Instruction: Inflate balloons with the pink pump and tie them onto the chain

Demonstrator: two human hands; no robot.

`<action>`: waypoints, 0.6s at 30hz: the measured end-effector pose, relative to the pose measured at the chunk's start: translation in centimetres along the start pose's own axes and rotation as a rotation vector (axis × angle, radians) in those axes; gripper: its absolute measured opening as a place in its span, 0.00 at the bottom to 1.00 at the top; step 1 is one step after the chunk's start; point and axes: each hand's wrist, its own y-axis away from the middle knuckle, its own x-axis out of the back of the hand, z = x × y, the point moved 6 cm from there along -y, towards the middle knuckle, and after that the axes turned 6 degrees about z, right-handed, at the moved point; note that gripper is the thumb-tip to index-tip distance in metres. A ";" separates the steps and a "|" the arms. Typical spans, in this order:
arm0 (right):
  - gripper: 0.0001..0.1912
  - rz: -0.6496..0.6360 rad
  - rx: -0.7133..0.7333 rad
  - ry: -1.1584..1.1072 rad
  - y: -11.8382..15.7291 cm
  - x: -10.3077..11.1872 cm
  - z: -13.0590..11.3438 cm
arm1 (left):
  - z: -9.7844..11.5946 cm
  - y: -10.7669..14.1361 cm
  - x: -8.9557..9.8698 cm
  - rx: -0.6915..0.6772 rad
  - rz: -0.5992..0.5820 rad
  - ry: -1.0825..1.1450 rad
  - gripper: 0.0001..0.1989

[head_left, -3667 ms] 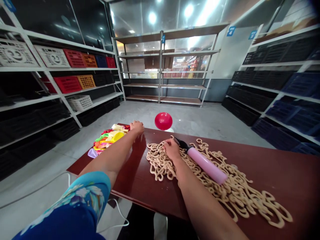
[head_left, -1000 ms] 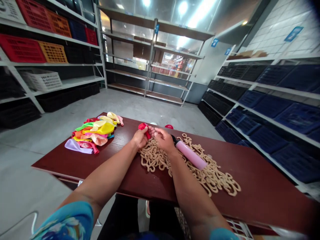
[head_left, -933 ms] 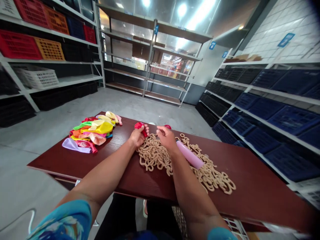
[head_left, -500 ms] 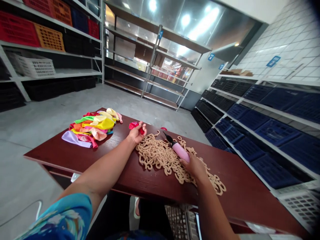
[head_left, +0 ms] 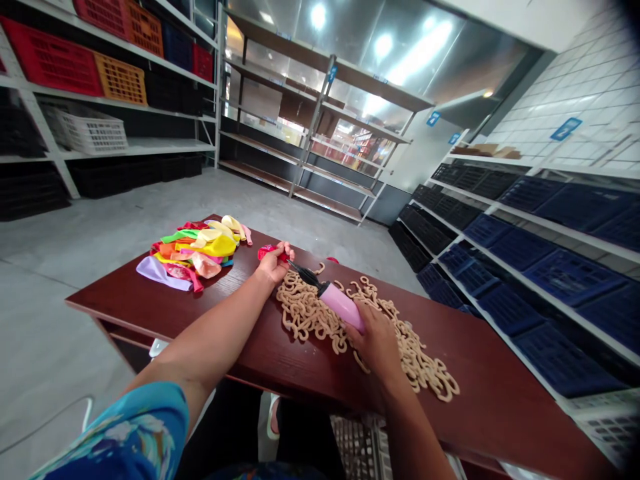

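My left hand (head_left: 275, 265) is closed on a red balloon (head_left: 266, 251), pinched near the far edge of the table. In my right hand (head_left: 374, 337) is a pink hand balloon pump (head_left: 343, 307), gripped by its body. The pump's black nozzle points left and reaches the fingers of my left hand. Whether its tip is inside the balloon's neck I cannot tell. Under the pump and my right hand spreads a pile of tan, curled, rope-like pieces (head_left: 303, 313). To the left lies a heap of flat, uninflated balloons (head_left: 200, 247) in many colours.
The dark red-brown table (head_left: 240, 333) spans the space before me. A small red item (head_left: 332, 260) sits at its far edge. Shelves with blue crates (head_left: 565, 273) stand on the right, and shelves with red and yellow crates (head_left: 120, 79) on the left.
My right hand has brought the pump leftward, so its nozzle now meets my left hand at the red balloon. My left hand keeps its hold. The camera view has shifted slightly.
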 end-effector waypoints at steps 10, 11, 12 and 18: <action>0.23 -0.022 -0.020 -0.014 -1.2 -0.4 -1.0 | -0.2 0.2 -0.2 -0.117 0.072 -0.035 0.10; 0.24 -0.021 -0.017 -0.017 -1.5 -0.4 -1.2 | -0.3 0.3 -0.3 -0.140 0.065 -0.046 0.11; 0.24 -0.018 -0.012 -0.020 -1.7 -0.4 -1.4 | -0.3 0.4 -0.4 -0.165 0.062 -0.050 0.13; 0.27 0.002 0.043 -0.068 -4.3 -0.6 -2.9 | 0.3 0.2 -0.2 -0.169 0.099 0.025 0.12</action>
